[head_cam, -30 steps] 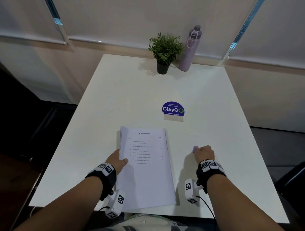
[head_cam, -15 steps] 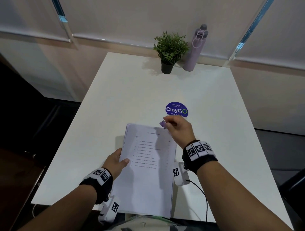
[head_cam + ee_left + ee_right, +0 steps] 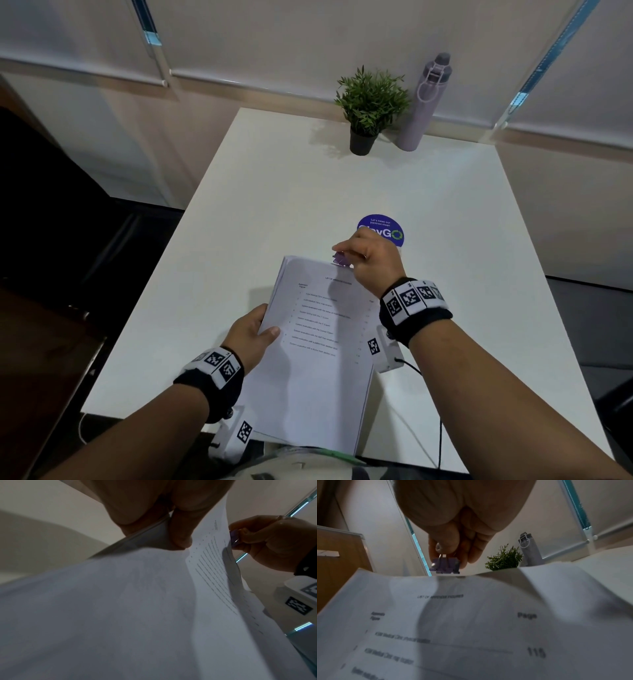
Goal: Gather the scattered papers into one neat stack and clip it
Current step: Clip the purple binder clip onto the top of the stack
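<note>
A stack of white printed papers is lifted at a tilt over the near part of the white table. My left hand grips the stack's left edge, thumb on top, fingers hidden beneath. My right hand pinches a purple binder clip by its wire handles at the stack's top edge. In the right wrist view the binder clip sits right at the paper edge; whether its jaws are round the sheets I cannot tell. The left wrist view shows the clip beside the page.
A blue round ClayGo sticker lies just beyond my right hand. At the table's far edge stand a small potted plant and a lilac water bottle. A thin cable trails over the near table edge.
My right hand carried the clip from the table right of the stack up to the stack's top edge. The left hand lifted and tilted the papers off the table.
</note>
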Demonstrator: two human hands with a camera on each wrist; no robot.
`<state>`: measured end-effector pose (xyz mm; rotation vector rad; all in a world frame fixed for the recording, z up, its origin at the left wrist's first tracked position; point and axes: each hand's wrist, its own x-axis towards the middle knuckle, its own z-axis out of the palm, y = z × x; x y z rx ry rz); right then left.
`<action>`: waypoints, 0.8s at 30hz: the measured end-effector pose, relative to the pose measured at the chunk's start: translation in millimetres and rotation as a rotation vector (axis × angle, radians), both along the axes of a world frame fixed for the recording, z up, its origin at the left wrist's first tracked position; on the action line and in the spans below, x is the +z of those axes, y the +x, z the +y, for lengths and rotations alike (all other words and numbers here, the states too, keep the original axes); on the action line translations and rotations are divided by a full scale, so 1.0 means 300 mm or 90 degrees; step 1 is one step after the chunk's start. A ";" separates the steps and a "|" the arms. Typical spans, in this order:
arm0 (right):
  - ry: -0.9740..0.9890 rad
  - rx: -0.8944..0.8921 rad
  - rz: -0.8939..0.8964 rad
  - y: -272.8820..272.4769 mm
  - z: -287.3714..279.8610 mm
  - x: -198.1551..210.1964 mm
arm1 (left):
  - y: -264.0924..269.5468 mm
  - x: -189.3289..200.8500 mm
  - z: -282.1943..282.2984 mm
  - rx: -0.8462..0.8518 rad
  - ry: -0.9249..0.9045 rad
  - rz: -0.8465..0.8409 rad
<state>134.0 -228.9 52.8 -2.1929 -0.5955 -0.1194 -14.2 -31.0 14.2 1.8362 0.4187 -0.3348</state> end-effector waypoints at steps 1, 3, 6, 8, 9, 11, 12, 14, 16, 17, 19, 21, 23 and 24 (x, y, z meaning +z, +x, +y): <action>-0.008 0.005 -0.009 -0.001 0.001 0.008 | 0.000 0.000 0.001 0.003 -0.002 -0.001; -0.018 0.020 -0.015 -0.004 0.002 0.021 | 0.001 0.001 0.002 0.004 -0.005 0.000; -0.032 0.033 -0.014 -0.003 0.004 0.026 | 0.003 0.006 0.005 -0.002 0.004 -0.007; -0.049 0.030 -0.009 0.000 0.005 0.019 | 0.002 0.009 0.007 -0.006 0.010 -0.010; -0.047 0.032 -0.003 0.001 0.004 0.015 | 0.001 0.009 0.008 -0.009 0.014 -0.011; -0.030 0.032 0.020 0.003 0.002 0.009 | -0.001 0.007 0.009 -0.015 0.023 -0.010; -0.023 0.035 0.032 0.003 0.002 0.009 | -0.002 0.005 0.010 -0.017 0.028 -0.009; -0.017 0.046 0.057 -0.001 0.003 0.014 | -0.001 0.002 0.014 -0.019 0.037 -0.009; -0.006 0.048 0.068 -0.007 0.005 0.026 | 0.000 0.002 0.017 -0.022 0.046 -0.009; -0.006 0.044 0.063 -0.009 0.007 0.031 | 0.002 0.003 0.018 -0.025 0.053 -0.009; -0.013 0.035 0.055 -0.005 0.008 0.034 | 0.004 0.003 0.021 -0.027 0.062 -0.010; -0.018 0.034 0.057 -0.004 0.008 0.036 | 0.006 0.006 0.020 -0.026 0.064 -0.011; -0.015 0.039 0.067 -0.008 0.010 0.038 | 0.007 0.009 0.018 -0.027 0.065 -0.013; -0.008 0.041 0.077 -0.012 0.012 0.039 | 0.006 0.011 0.017 -0.027 0.065 -0.013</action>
